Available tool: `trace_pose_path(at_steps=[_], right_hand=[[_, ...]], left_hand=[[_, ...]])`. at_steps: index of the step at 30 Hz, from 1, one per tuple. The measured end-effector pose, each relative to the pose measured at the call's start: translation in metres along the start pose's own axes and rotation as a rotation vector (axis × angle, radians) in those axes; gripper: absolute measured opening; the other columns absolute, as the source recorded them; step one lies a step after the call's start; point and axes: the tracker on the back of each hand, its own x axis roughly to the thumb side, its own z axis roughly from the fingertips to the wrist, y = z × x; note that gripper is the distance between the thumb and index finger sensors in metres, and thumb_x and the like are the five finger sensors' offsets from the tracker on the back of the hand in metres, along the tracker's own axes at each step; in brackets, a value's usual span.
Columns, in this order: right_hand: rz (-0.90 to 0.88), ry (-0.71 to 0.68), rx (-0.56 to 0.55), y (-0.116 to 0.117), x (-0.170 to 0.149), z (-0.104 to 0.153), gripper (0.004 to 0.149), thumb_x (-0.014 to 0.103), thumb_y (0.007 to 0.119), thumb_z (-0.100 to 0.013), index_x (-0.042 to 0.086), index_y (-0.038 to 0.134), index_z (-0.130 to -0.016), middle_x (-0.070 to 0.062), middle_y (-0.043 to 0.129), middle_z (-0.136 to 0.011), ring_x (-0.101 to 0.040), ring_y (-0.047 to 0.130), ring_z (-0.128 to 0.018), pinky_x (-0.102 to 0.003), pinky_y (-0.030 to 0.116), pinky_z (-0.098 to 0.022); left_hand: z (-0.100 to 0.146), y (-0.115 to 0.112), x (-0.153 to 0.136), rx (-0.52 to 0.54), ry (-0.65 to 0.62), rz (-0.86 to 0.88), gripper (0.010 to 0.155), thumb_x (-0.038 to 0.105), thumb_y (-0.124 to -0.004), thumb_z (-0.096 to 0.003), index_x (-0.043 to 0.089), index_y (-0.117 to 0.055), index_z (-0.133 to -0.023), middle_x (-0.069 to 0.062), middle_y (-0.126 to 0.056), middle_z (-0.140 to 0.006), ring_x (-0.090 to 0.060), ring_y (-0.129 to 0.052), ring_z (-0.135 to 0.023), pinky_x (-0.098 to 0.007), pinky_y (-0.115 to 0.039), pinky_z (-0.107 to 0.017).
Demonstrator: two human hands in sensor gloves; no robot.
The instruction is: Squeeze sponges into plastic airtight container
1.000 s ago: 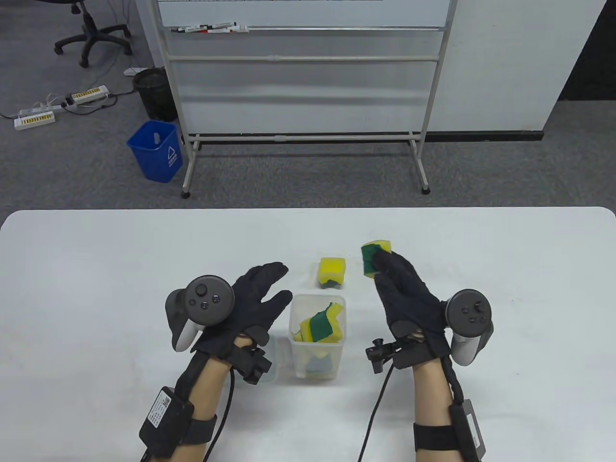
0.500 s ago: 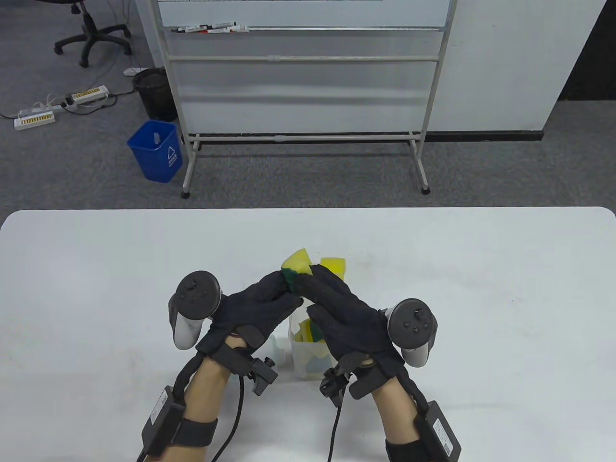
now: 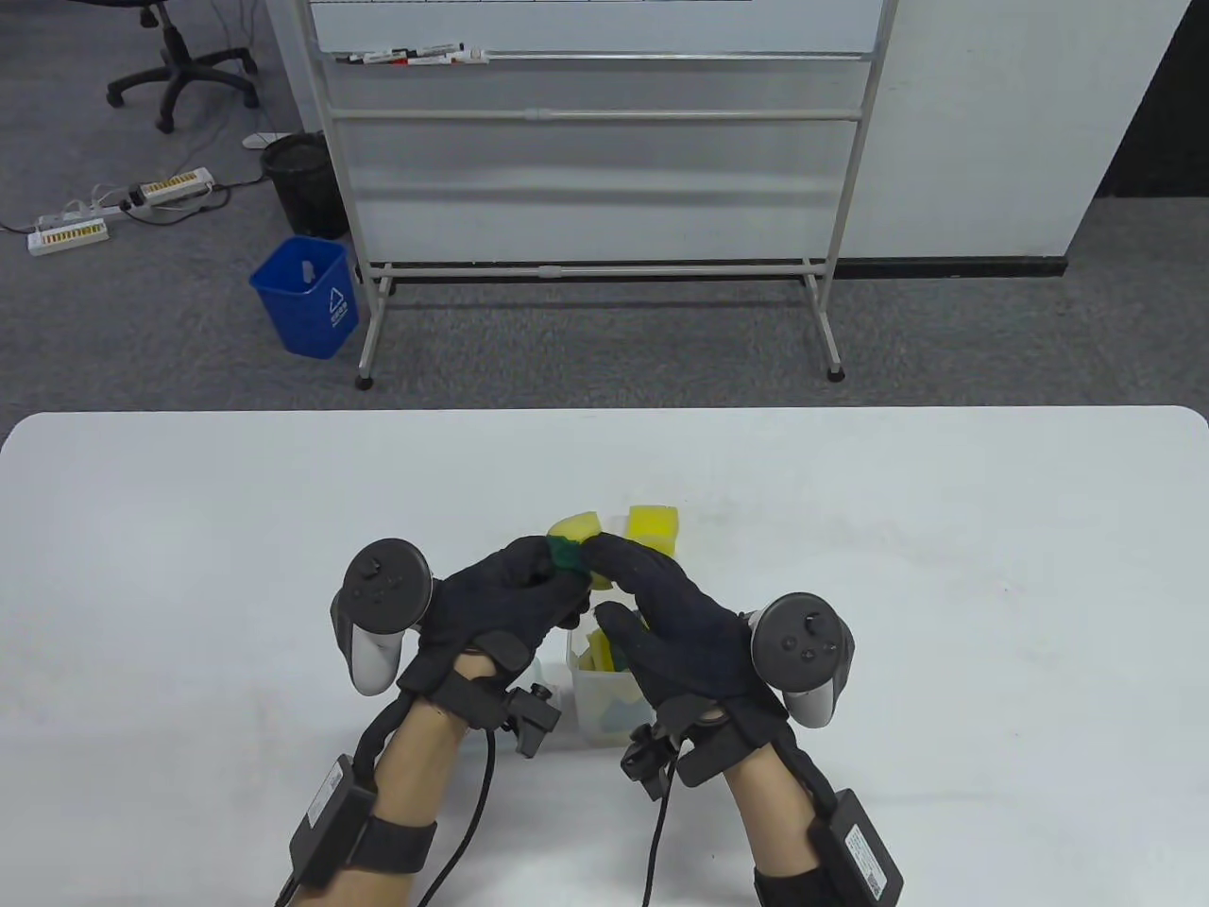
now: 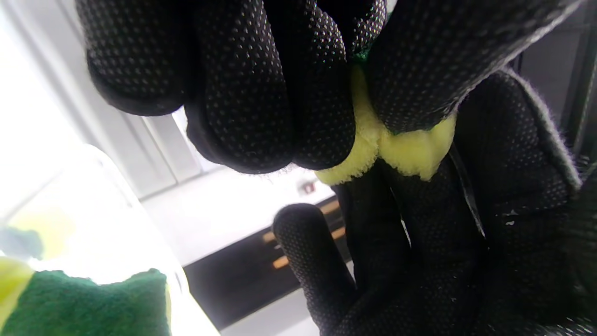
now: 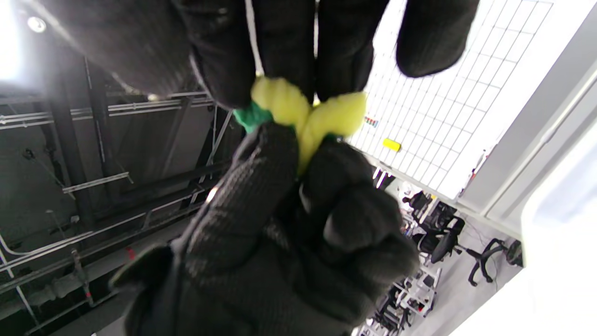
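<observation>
Held sponge: yellow with a green face, folded and squashed between both hands, raised above the far rim of the container; sat slightly lower than half a second before, with less yellow showing.
Left hand: fingers curled round the sponge's left side, grip pinching it; seen close in the left wrist view, fingertips pressed into the yellow foam. Open and well clear of any sponge a second before.
Right hand: fingers curled round the sponge's right side, grip pinching it against the left hand; in the right wrist view yellow foam bulged out between the gloves. Out to the right a second before, holding the sponge alone, since drawn in over the container.
Container: clear plastic, upright on the counter, mostly hidden under the right hand; position unchanged.
Sponges inside: yellow and green, glimpsed between the hands; same as before.
Loose sponge: yellow, resting on the counter just beyond the container, partly behind the right fingertips; not moved.
Trackers: strapped to the backs of both hands, closer together than a second before.
</observation>
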Motion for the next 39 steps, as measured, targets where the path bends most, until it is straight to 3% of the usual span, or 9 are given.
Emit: trace_pose_path(at_steps=[3,6,11,14,18,23,28,32,39], right_hand=[[0.057,0.01,-0.069,-0.005,0.0,0.001,0.061,0.052,0.08,-0.046,0.031,0.075,-0.103,-0.005,0.08,-0.104,-0.034,0.078,-0.096,-0.061,0.062,-0.07],[0.166,0.01,-0.124,-0.01,0.003,0.003,0.069,0.054,0.083,-0.044,0.036,0.064,-0.108,-0.006,0.069,-0.111,-0.037,0.075,-0.098,-0.061,0.06,-0.071],[0.264,0.07,0.067,-0.011,0.003,-0.001,0.084,0.058,0.086,-0.042,0.036,0.047,-0.114,-0.011,0.05,-0.121,-0.043,0.065,-0.106,-0.065,0.056,-0.073],[0.286,0.088,0.157,-0.009,0.0,-0.003,0.076,0.053,0.087,-0.044,0.032,0.059,-0.111,-0.011,0.065,-0.116,-0.04,0.077,-0.099,-0.063,0.061,-0.071],[0.34,0.082,0.061,-0.011,0.001,-0.003,0.063,0.044,0.09,-0.043,0.026,0.076,-0.102,-0.006,0.085,-0.097,-0.033,0.091,-0.082,-0.056,0.069,-0.066],[0.449,0.052,-0.037,-0.008,0.005,-0.001,0.058,0.038,0.094,-0.039,0.024,0.083,-0.095,-0.002,0.095,-0.079,-0.026,0.099,-0.066,-0.051,0.076,-0.06],[0.623,0.054,-0.101,-0.006,0.006,0.0,0.06,0.039,0.096,-0.037,0.026,0.08,-0.093,-0.002,0.1,-0.069,-0.022,0.104,-0.056,-0.049,0.08,-0.057],[0.749,0.047,-0.104,0.0,0.007,0.001,0.054,0.04,0.097,-0.036,0.027,0.085,-0.087,-0.001,0.101,-0.066,-0.022,0.104,-0.053,-0.049,0.078,-0.058],[0.885,0.034,-0.104,0.009,0.002,0.002,0.048,0.039,0.099,-0.035,0.029,0.088,-0.081,0.0,0.102,-0.067,-0.025,0.103,-0.058,-0.051,0.076,-0.061]], left_hand=[[-0.001,0.002,0.001,-0.012,-0.013,-0.05,0.049,0.044,-0.089,-0.0431,0.013,-0.085,-0.08,-0.005,-0.105,-0.059,-0.02,-0.106,-0.048,-0.043,-0.091,-0.045],[-0.001,0.002,0.007,-0.03,-0.04,-0.158,0.048,0.043,-0.09,-0.0425,0.014,-0.086,-0.08,-0.006,-0.105,-0.059,-0.021,-0.105,-0.048,-0.044,-0.09,-0.045],[-0.001,-0.01,0.023,-0.137,-0.14,-0.335,0.047,0.041,-0.091,-0.0417,0.016,-0.087,-0.081,-0.007,-0.105,-0.062,-0.023,-0.105,-0.051,-0.045,-0.089,-0.048],[0.001,-0.019,0.031,-0.168,-0.187,-0.448,0.047,0.041,-0.092,-0.0409,0.017,-0.087,-0.081,-0.006,-0.105,-0.064,-0.024,-0.104,-0.053,-0.046,-0.088,-0.049],[0.0,-0.021,0.029,-0.162,-0.188,-0.493,0.047,0.041,-0.092,-0.0409,0.018,-0.087,-0.082,-0.006,-0.104,-0.065,-0.024,-0.104,-0.055,-0.046,-0.088,-0.05],[-0.001,-0.023,0.022,-0.159,-0.18,-0.536,0.052,0.044,-0.09,-0.042,0.021,-0.083,-0.088,-0.005,-0.101,-0.076,-0.027,-0.101,-0.066,-0.049,-0.085,-0.056],[-0.003,-0.026,0.012,-0.315,-0.077,-0.646,0.079,0.055,-0.085,-0.044,0.023,-0.054,-0.109,-0.014,-0.062,-0.117,-0.043,-0.064,-0.106,-0.065,-0.062,-0.073],[-0.007,-0.029,-0.001,-0.371,-0.021,-0.691,0.091,0.059,-0.085,-0.0429,0.024,-0.039,-0.113,-0.014,-0.041,-0.124,-0.046,-0.044,-0.112,-0.07,-0.051,-0.076],[-0.01,-0.036,-0.015,-0.488,0.019,-0.671,0.096,0.062,-0.085,-0.042,0.027,-0.032,-0.114,-0.007,-0.032,-0.126,-0.045,-0.036,-0.114,-0.072,-0.046,-0.077]])
